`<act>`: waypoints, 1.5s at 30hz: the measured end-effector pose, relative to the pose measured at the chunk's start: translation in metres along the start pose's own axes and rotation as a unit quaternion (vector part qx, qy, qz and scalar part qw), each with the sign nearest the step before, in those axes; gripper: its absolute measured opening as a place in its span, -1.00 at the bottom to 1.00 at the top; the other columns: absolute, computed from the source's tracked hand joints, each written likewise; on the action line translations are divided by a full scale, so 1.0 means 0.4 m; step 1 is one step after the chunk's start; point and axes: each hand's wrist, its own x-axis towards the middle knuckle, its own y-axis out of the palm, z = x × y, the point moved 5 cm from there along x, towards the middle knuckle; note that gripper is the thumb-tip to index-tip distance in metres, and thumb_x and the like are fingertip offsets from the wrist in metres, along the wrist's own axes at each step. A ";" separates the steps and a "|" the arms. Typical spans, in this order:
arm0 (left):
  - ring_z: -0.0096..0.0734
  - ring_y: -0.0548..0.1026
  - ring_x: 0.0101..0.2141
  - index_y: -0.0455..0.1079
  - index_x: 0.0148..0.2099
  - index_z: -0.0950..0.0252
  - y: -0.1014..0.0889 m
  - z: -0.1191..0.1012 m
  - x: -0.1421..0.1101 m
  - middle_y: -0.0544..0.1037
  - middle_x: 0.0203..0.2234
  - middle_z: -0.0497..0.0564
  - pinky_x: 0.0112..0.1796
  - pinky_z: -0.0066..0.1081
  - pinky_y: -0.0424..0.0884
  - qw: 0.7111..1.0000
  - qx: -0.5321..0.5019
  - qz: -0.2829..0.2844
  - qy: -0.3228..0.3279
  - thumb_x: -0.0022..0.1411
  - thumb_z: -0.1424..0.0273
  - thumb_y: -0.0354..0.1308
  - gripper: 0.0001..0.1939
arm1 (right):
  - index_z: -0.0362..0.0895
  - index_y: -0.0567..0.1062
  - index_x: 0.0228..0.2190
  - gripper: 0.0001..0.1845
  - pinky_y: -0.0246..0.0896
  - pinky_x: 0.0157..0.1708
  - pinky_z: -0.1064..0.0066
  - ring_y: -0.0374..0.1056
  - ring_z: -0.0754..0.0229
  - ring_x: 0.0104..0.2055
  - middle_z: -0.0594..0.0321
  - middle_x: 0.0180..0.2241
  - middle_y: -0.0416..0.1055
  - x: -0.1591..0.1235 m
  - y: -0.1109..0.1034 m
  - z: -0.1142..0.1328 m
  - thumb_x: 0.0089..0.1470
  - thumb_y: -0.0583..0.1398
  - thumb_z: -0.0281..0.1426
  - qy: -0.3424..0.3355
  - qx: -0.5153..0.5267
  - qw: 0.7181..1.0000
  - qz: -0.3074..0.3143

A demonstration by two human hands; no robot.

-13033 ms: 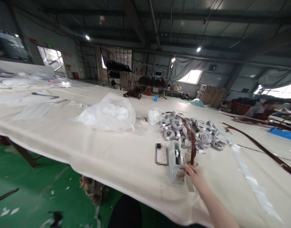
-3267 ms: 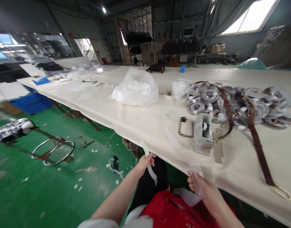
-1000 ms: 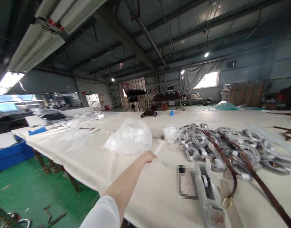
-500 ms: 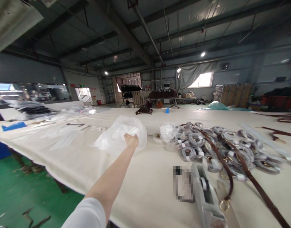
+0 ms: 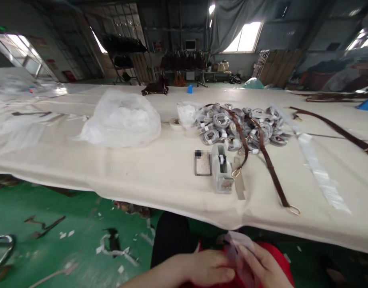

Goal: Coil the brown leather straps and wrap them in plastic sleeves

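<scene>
Both my hands are low in front of me, below the table edge and over something red (image 5: 274, 250) on my lap. My left hand (image 5: 208, 269) lies with its fingers together, the tips against a thin pale plastic piece (image 5: 236, 242). My right hand (image 5: 263, 267) pinches the same piece from the right. The picture is blurred there, so the piece's shape is unclear. A grey tape dispenser (image 5: 221, 168) stands on the cream-covered table (image 5: 148, 176) just beyond my hands.
A pile of wrapped strap coils (image 5: 256, 122) lies behind the dispenser, with brown straps (image 5: 271, 168) trailing to the table's front. A full white plastic bag (image 5: 121, 118), a tape roll (image 5: 174, 124) and a long clear plastic strip (image 5: 317, 170) also lie on the table. Scraps litter the green floor (image 5: 52, 224).
My left arm, stretched out to the white plastic bag half a second ago, has come back to my lap beside the right hand. The view has tipped downward.
</scene>
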 end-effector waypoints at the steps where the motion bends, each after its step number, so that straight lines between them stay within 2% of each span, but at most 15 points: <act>1: -0.10 0.56 -0.15 0.57 -0.19 0.30 0.029 0.017 0.010 0.61 -0.27 0.11 -0.04 -0.26 0.41 0.997 -0.079 0.001 0.003 0.06 -0.33 0.00 -0.21 | -0.10 0.56 -0.47 -0.47 0.39 -0.28 0.42 0.46 0.14 -0.39 0.24 -0.50 0.51 -0.004 0.021 0.029 0.26 0.03 -0.03 -0.021 0.004 0.999 0.039; 3: -0.05 0.55 -0.10 0.53 -0.02 0.31 0.048 0.030 0.023 0.61 -0.20 0.16 -0.01 -0.17 0.39 0.969 -0.248 -0.009 0.016 0.06 -0.26 0.12 -0.23 | -0.11 0.55 -0.47 -0.48 0.36 -0.31 0.45 0.44 0.17 -0.39 0.23 -0.47 0.52 -0.020 0.055 0.083 0.29 0.02 -0.06 -0.067 -0.028 0.993 0.089; 5: -0.04 0.54 -0.04 0.43 0.14 0.30 0.017 0.018 0.021 0.59 -0.09 0.20 0.04 -0.11 0.36 0.920 -0.382 -0.073 0.034 0.06 -0.03 0.31 -0.30 | -0.10 0.56 -0.40 -0.54 0.34 -0.27 0.46 0.43 0.18 -0.35 0.22 -0.41 0.54 -0.038 0.081 0.117 0.30 0.03 -0.11 -0.115 -0.080 0.983 0.122; 7: -0.08 0.53 0.00 0.41 0.17 0.30 -0.037 -0.028 0.000 0.57 -0.01 0.21 0.12 -0.08 0.29 0.889 -0.436 -0.126 0.067 0.10 0.24 0.37 -0.40 | -0.07 0.58 -0.33 -0.59 0.32 -0.21 0.45 0.44 0.17 -0.30 0.23 -0.35 0.56 -0.046 0.099 0.119 0.31 0.03 -0.14 -0.151 -0.127 0.969 0.148; 10: -0.10 0.57 -0.06 0.53 0.00 0.37 -0.140 -0.138 -0.061 0.63 -0.12 0.20 0.14 -0.09 0.29 0.880 -0.397 -0.226 0.134 0.17 0.29 0.33 -0.62 | -0.04 0.59 -0.30 -0.59 0.30 -0.17 0.42 0.45 0.14 -0.26 0.23 -0.32 0.57 -0.015 0.103 0.058 0.33 0.00 -0.16 -0.158 -0.200 0.954 0.155; 14: -0.07 0.57 -0.05 0.59 -0.13 0.36 -0.271 -0.283 -0.183 0.64 -0.14 0.20 0.13 -0.11 0.33 0.837 -0.257 -0.424 0.233 0.14 0.14 0.32 -0.61 | -0.09 0.60 -0.34 -0.57 0.28 -0.08 0.31 0.46 0.05 -0.17 0.14 -0.29 0.58 0.086 0.052 -0.095 0.31 -0.01 -0.22 -0.090 -0.288 0.949 0.095; 18: -0.04 0.56 -0.05 0.60 -0.15 0.34 -0.305 -0.327 -0.249 0.64 -0.14 0.20 0.01 -0.16 0.42 0.808 -0.149 -0.519 0.234 0.20 0.05 0.22 -0.56 | -0.19 0.62 -0.32 -0.63 0.28 -0.01 0.09 0.50 -0.10 -0.16 -0.04 -0.30 0.61 0.154 -0.011 -0.221 0.18 0.02 -0.39 0.002 -0.329 0.944 0.031; 20: -0.04 0.54 -0.04 0.60 -0.15 0.33 -0.283 -0.304 -0.238 0.64 -0.13 0.19 0.02 -0.15 0.41 0.826 -0.091 -0.524 0.185 0.27 0.04 0.13 -0.54 | -0.24 0.63 -0.28 -0.70 0.25 0.03 -0.01 0.49 -0.20 -0.11 -0.13 -0.25 0.60 0.161 -0.018 -0.236 0.05 0.11 -0.44 0.019 -0.333 0.943 0.013; 22: -0.07 0.52 -0.01 0.61 -0.15 0.32 -0.241 -0.264 -0.203 0.64 -0.13 0.16 0.11 -0.14 0.33 0.859 -0.024 -0.497 0.123 0.33 0.06 0.06 -0.54 | -0.25 0.61 -0.18 -0.65 0.21 0.10 -0.01 0.45 -0.23 -0.01 -0.17 -0.13 0.58 0.150 -0.006 -0.208 -0.02 0.18 -0.43 0.001 -0.317 0.948 0.007; 26: -0.14 0.50 0.02 0.60 -0.09 0.28 -0.122 -0.188 -0.109 0.60 -0.05 0.10 0.16 -0.17 0.27 0.930 0.054 -0.356 0.076 0.39 0.10 -0.02 -0.55 | -0.09 0.44 0.10 -0.47 0.23 0.16 0.22 0.38 0.01 0.11 0.05 0.12 0.44 0.098 0.035 -0.059 0.09 0.20 -0.27 -0.105 -0.225 0.969 0.017; 28: -0.17 0.48 0.04 0.58 -0.04 0.26 -0.067 -0.167 -0.073 0.57 0.01 0.09 0.14 -0.21 0.30 0.953 0.086 -0.282 0.074 0.42 0.14 -0.07 -0.55 | -0.09 0.39 0.16 -0.41 0.19 0.19 0.15 0.31 -0.03 0.18 0.04 0.19 0.36 0.068 0.047 0.025 0.09 0.24 -0.24 -0.159 -0.145 0.977 0.006; 29: -0.18 0.48 0.04 0.57 -0.02 0.25 -0.048 -0.161 -0.061 0.56 0.03 0.09 0.13 -0.23 0.30 0.957 0.108 -0.259 0.075 0.44 0.16 -0.09 -0.56 | -0.09 0.45 0.11 -0.47 0.18 0.19 0.12 0.30 -0.06 0.19 0.03 0.17 0.38 0.056 0.056 0.057 0.11 0.23 -0.24 -0.172 -0.113 0.979 0.016; 32: -0.18 0.47 0.05 0.55 0.01 0.23 -0.035 -0.168 -0.046 0.56 0.02 0.12 0.11 -0.24 0.30 0.946 0.170 -0.255 0.103 0.44 0.21 -0.09 -0.59 | -0.08 0.63 -0.16 -0.67 0.23 0.13 0.14 0.39 -0.04 0.07 0.06 -0.02 0.53 0.033 0.092 0.107 0.24 0.12 -0.23 -0.168 -0.053 0.981 0.083; 38: -0.20 0.51 -0.07 0.54 -0.07 0.27 -0.098 -0.219 -0.062 0.58 -0.11 0.15 -0.01 -0.30 0.39 0.894 0.194 -0.360 0.182 0.39 0.29 0.02 -0.70 | -0.07 0.65 -0.35 -0.64 0.29 -0.01 0.26 0.44 0.04 -0.11 0.15 -0.19 0.57 0.029 0.117 0.083 0.26 0.11 -0.19 -0.123 -0.056 0.983 0.124; 45: -0.25 0.50 -0.25 0.55 -0.24 0.30 -0.121 -0.203 -0.053 0.58 -0.32 0.09 -0.13 -0.35 0.40 0.871 0.159 -0.448 0.124 0.36 0.26 0.07 -0.71 | -0.05 0.66 -0.36 -0.65 0.28 -0.01 0.29 0.45 0.04 -0.11 0.18 -0.21 0.59 0.038 0.146 0.029 0.24 0.12 -0.19 -0.121 -0.096 0.976 0.153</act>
